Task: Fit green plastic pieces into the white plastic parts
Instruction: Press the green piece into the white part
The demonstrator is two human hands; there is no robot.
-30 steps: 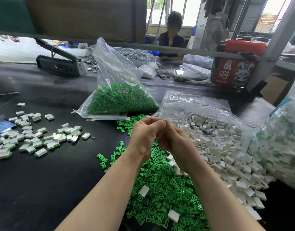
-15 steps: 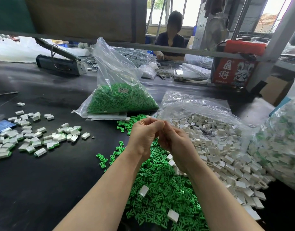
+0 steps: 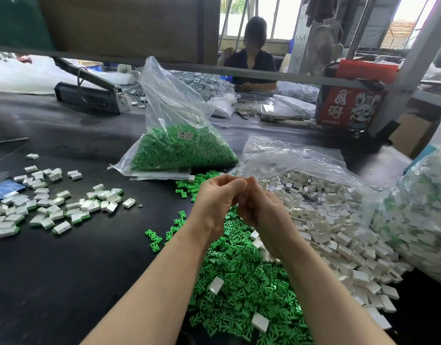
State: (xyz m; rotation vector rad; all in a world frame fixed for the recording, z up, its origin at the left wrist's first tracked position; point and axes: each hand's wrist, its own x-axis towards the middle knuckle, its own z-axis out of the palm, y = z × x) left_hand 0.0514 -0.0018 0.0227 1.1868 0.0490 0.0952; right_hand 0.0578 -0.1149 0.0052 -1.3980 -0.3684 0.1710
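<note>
My left hand (image 3: 215, 202) and my right hand (image 3: 260, 210) are pressed together above the table, fingers curled toward each other. What they hold is hidden behind the fingers. Below them lies a loose heap of green plastic pieces (image 3: 239, 277) with a few white parts on top. A heap of white plastic parts (image 3: 326, 217) spills from an open clear bag to the right. Assembled white-and-green parts (image 3: 47, 207) are scattered at the left.
A clear bag of green pieces (image 3: 179, 150) stands behind the hands. Another bag of assembled parts (image 3: 423, 215) fills the right edge. A heat sealer (image 3: 90, 95) and a red box (image 3: 349, 108) sit at the back, where another person (image 3: 251, 58) works.
The hands stay pressed together in nearly the same spot, with only slight finger movement.
</note>
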